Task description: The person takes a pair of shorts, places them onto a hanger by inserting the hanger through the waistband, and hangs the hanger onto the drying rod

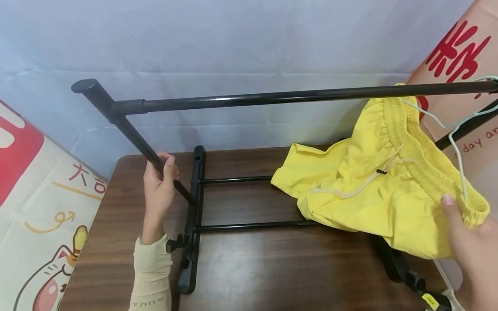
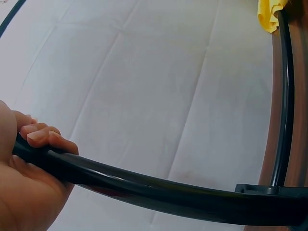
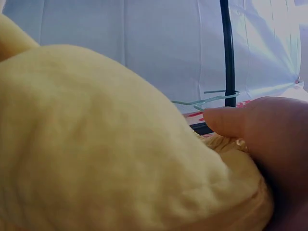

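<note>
My left hand (image 1: pixel 160 183) grips the left upright of a black clothes rack (image 1: pixel 249 100), its fingers curled round the tube in the left wrist view too. At the right, yellow shorts (image 1: pixel 350 181) with a white drawstring hang from a pale green wire hanger (image 1: pixel 459 129). The hanger's hook loops over the top rail near its right end. My right hand (image 1: pixel 476 250) pinches the near end of the waistband, thumb on top and the other fingers hidden. In the right wrist view the yellow cloth (image 3: pixel 96 144) fills most of the frame, with the thumb (image 3: pixel 226 120) over the waistband.
The rack stands on a brown wooden table (image 1: pixel 272 268), its two lower bars (image 1: pixel 249 226) joining the feet. A pale sheet (image 1: pixel 233 47) hangs behind. Printed panels stand at the left (image 1: pixel 50 207) and right (image 1: pixel 459 52).
</note>
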A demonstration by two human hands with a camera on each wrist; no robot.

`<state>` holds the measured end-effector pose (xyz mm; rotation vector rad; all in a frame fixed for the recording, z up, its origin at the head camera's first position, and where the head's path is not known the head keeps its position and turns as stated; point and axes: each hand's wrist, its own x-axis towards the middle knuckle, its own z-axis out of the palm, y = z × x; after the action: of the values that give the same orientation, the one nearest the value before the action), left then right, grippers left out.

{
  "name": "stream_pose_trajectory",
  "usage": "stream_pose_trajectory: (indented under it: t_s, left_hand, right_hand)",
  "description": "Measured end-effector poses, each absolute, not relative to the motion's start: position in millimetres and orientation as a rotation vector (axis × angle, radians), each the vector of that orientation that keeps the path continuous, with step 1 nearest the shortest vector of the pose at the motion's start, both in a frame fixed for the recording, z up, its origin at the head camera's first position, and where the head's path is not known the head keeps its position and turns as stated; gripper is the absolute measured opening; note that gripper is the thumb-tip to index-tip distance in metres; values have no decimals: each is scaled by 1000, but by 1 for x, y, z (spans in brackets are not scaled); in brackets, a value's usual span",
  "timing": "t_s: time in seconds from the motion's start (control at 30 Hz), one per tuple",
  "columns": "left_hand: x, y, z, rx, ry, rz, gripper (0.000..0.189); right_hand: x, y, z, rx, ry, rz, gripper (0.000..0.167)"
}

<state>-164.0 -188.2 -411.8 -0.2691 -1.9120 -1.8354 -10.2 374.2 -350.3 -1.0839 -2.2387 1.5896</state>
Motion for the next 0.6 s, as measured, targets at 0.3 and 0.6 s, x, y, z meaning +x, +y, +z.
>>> stream_pose_trajectory:
  t_s: [0.3,0.6]
  left_hand:
    - [-158,-186,-412,-229,-1971,-1791,9]
    - [-148,-190,-398,-24,-2090,-1617,33]
  right_hand:
    - [-5,361,-346,-1130,-2329,1366,32]
    - [4,323,-345,-1043,-2148,1042,59]
